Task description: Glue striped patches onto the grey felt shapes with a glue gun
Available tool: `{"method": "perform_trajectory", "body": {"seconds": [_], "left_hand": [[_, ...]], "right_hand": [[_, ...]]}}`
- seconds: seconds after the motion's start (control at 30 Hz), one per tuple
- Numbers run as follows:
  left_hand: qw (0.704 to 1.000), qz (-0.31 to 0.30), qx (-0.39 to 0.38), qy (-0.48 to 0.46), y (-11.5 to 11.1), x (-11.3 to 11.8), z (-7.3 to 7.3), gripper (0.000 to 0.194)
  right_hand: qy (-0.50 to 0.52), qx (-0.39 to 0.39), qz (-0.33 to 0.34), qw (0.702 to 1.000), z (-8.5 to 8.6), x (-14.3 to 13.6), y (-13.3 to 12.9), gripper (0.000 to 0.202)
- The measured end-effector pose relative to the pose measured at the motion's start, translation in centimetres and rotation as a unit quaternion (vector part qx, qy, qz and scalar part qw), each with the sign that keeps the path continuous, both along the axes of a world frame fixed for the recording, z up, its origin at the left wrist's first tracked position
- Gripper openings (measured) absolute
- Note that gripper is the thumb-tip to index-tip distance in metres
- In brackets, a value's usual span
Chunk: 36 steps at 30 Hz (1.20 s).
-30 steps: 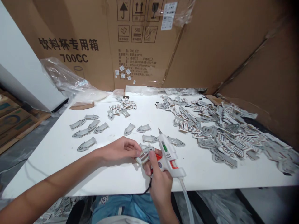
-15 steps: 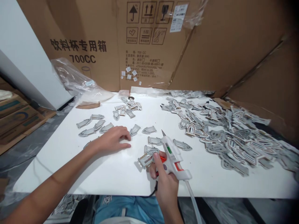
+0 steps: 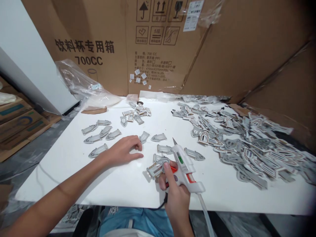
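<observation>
Left hand [image 3: 125,149] over the worktop [image 3: 118,186], thumb and fingers parted; right hand [image 3: 178,196] gripping hot-glue gun [image 3: 187,167], pinching grey cutout [image 3: 154,170], which the left has released

Workshop, white worktable [image 3: 229,197], heaped grey pieces [image 3: 249,149], glue gun [image 3: 185,168], big cardboard cartons [image 3: 103,26]
</observation>
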State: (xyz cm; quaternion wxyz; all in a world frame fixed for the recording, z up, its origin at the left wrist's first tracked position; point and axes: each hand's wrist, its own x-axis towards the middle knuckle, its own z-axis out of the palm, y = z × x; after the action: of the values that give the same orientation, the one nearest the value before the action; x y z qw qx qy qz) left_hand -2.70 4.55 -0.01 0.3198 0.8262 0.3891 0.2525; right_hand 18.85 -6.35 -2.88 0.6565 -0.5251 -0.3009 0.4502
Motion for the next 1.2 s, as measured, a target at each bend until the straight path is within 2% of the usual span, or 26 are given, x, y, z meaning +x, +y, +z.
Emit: {"method": "perform_trajectory", "body": {"seconds": [0.17, 0.3, 0.4, 0.6, 0.7, 0.8, 0.93, 1.07, 1.2], "left_hand": [[0.999, 0.029, -0.032, -0.031, 0.0, 0.1, -0.2, 0.015], [0.993, 0.052, -0.028, -0.101, -0.7, 0.8, 0.1, 0.014], [0.986, 0.039, -0.002, -0.164, -1.9, 1.8, 0.7, 0.010], [0.978, 0.006, -0.033, -0.206, -3.7, 3.4, 1.0, 0.016], [0.977, 0.011, -0.009, -0.214, -3.8, 3.6, 0.8, 0.014], [0.972, 0.002, 0.070, -0.223, -3.6, 3.6, 0.6, 0.005], [0.958, -0.032, 0.180, -0.222, -3.8, 3.7, 1.1, 0.023], [0.962, -0.039, 0.138, -0.233, -4.3, 3.8, 1.9, 0.030], [0.965, -0.069, 0.121, -0.222, -4.3, 3.8, 1.7, 0.033]], "right_hand": [[0.001, 0.004, -0.001, 1.000, 0.2, -0.1, 0.0, 0.046], [0.006, 0.001, -0.015, 1.000, 0.5, -0.3, 0.1, 0.050], [-0.018, -0.012, -0.020, 1.000, 0.8, -0.3, 0.1, 0.054], [-0.041, -0.040, -0.016, 0.998, 1.4, -0.3, 0.1, 0.057], [-0.047, -0.035, -0.023, 0.998, 1.4, -0.4, 0.1, 0.054], [-0.033, -0.035, -0.023, 0.999, 1.4, -0.4, 0.1, 0.054], [-0.031, -0.044, -0.026, 0.998, 1.3, -0.4, 0.0, 0.055], [-0.031, -0.031, -0.026, 0.999, 1.1, -0.4, -0.1, 0.051], [-0.042, -0.021, -0.019, 0.999, 1.0, -0.4, 0.0, 0.048]]}}
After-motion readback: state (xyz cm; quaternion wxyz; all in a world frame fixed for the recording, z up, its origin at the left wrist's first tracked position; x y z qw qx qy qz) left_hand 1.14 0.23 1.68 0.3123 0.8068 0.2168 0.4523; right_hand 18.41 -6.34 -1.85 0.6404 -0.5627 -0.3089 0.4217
